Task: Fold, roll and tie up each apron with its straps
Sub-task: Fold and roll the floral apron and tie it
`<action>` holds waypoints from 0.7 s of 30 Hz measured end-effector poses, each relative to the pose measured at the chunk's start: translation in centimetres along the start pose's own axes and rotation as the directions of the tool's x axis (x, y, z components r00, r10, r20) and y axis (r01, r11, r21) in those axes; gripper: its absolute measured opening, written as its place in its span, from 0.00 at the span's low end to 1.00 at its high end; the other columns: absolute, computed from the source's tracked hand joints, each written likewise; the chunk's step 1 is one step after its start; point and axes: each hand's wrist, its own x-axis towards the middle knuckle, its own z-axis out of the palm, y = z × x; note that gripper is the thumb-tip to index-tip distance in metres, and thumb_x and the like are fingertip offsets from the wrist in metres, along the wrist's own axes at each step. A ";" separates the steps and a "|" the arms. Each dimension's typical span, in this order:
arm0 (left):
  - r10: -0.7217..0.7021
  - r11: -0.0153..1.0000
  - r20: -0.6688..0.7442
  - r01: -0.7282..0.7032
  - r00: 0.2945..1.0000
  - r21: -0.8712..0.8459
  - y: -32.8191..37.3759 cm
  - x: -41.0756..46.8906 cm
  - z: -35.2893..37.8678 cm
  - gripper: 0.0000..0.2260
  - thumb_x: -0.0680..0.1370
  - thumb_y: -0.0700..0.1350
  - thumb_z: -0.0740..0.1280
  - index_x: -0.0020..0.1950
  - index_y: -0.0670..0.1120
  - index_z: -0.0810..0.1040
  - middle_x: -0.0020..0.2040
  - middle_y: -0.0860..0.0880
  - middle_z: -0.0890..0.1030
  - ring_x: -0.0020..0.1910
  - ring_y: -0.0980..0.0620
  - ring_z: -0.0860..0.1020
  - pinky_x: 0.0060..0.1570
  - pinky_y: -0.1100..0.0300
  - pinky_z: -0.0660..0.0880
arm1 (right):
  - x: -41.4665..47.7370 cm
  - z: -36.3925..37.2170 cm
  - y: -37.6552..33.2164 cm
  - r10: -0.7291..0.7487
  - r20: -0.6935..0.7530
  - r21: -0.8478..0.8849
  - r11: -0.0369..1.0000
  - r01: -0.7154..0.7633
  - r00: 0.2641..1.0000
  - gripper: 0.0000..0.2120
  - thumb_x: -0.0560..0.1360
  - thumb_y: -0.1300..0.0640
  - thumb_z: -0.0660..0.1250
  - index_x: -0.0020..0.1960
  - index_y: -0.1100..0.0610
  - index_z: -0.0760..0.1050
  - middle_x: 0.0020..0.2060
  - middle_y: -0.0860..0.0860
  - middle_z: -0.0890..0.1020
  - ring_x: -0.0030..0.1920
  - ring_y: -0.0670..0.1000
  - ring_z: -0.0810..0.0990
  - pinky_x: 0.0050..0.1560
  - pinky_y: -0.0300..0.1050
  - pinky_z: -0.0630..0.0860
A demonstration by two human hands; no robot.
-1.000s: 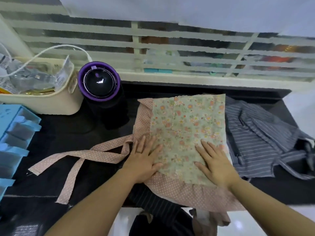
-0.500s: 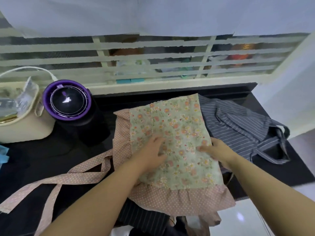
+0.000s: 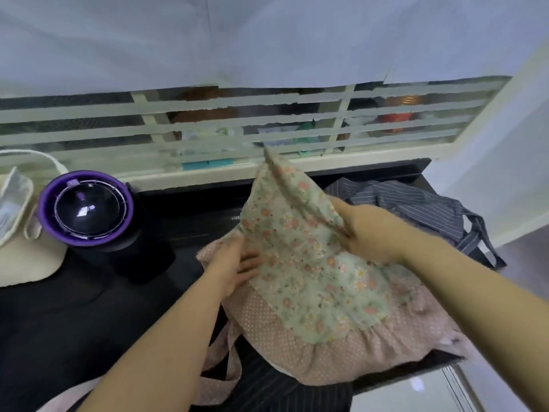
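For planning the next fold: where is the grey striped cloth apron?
The grey striped cloth apron lies on the right of the head view, on the black countertop, beyond the right hand.

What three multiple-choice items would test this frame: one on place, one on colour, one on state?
1. Where does the striped apron lie from the floral apron? A. to its left B. to its right C. on top of it
2. The rim of the round appliance is: A. purple B. red C. green
3. The right hand is: A. flat on the counter B. gripping a raised edge of the floral apron C. holding a strap

Answers: 1 B, it lies bunched at the right; 2 A, a purple ring circles its dark top; 3 B, its fingers pinch lifted fabric, and the left hand rests flat.
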 end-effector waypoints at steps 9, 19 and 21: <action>-0.069 0.957 0.154 0.109 0.986 -0.268 1.7 0.9 -4.8 0.34 0.74 0.72 0.55 0.62 0.45 0.77 0.59 0.39 0.79 0.58 0.39 0.77 0.58 0.44 0.71 | -0.5 10.5 -10.3 -0.150 0.172 0.111 0.985 0.133 0.974 0.44 0.76 0.60 0.63 0.77 0.46 0.35 0.56 0.56 0.73 0.46 0.59 0.76 0.41 0.50 0.74; -0.056 0.982 0.289 0.106 0.956 -0.158 3.7 0.3 -8.9 0.46 0.68 0.79 0.47 0.53 0.43 0.84 0.58 0.39 0.80 0.59 0.41 0.76 0.63 0.45 0.68 | -0.5 10.2 -8.7 -0.157 0.179 0.415 0.907 0.070 0.971 0.40 0.73 0.64 0.64 0.78 0.46 0.49 0.56 0.49 0.79 0.49 0.51 0.79 0.47 0.34 0.73; -0.084 0.996 0.251 0.086 0.964 0.003 4.5 0.2 -7.9 0.42 0.73 0.75 0.46 0.51 0.41 0.82 0.51 0.41 0.80 0.52 0.44 0.76 0.52 0.51 0.72 | -0.7 7.4 -6.8 -0.125 0.134 0.470 0.882 0.048 0.983 0.32 0.73 0.65 0.65 0.74 0.49 0.62 0.62 0.43 0.75 0.52 0.45 0.76 0.48 0.26 0.68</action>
